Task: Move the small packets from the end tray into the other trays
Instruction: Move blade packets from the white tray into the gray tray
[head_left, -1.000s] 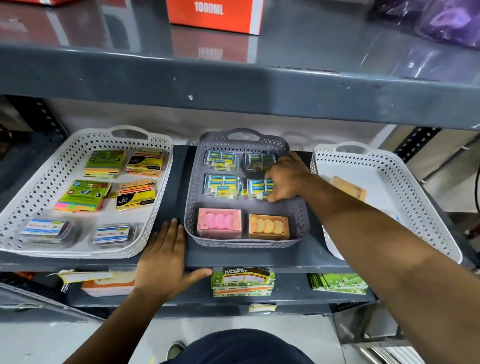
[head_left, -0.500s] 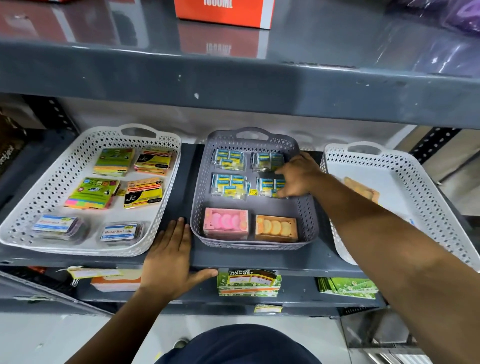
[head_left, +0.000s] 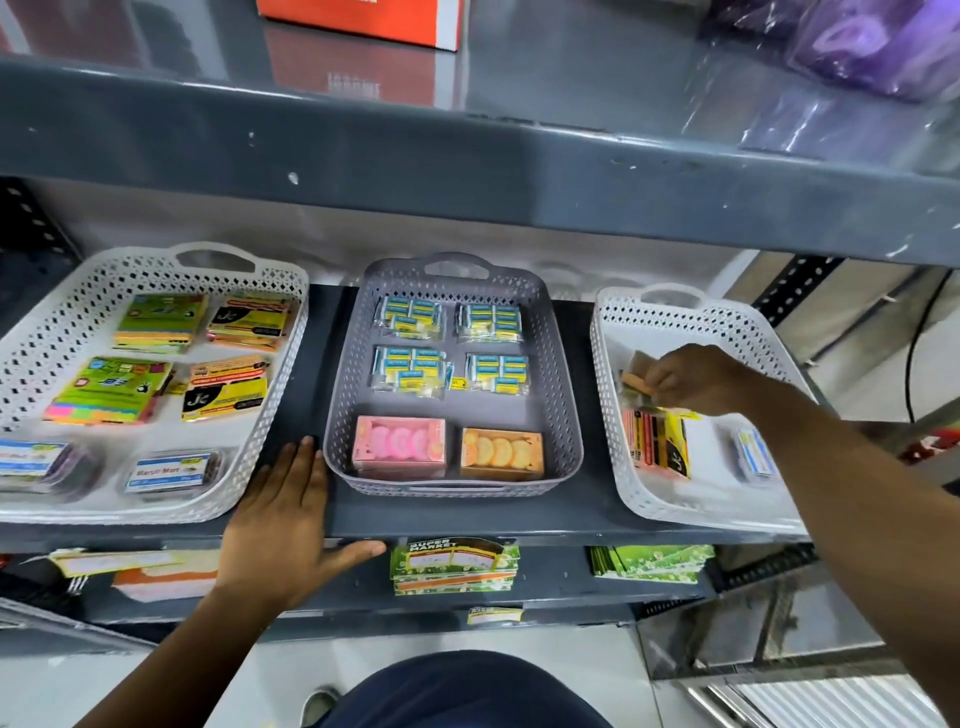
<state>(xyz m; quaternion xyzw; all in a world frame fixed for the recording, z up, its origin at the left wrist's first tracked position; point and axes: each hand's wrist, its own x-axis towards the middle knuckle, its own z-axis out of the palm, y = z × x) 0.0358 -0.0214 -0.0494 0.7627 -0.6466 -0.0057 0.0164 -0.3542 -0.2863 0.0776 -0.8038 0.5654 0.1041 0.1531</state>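
Three perforated plastic trays with lattice walls and handle cut-outs sit on a grey metal shelf (head_left: 467, 519): a white left tray (head_left: 249, 457), a grey middle tray (head_left: 563, 415) and a white right tray (head_left: 608, 374). The right hand (head_left: 696, 379) reaches over the right tray, fingers pinched on a small tan packet (head_left: 635, 383) at its left wall. The left hand (head_left: 280, 525) lies flat, fingers spread and released, on the shelf edge. The middle tray holds crinkly blue-yellow packets (head_left: 410, 317). Yellow packs (head_left: 226, 397) in the left tray read "Jc".
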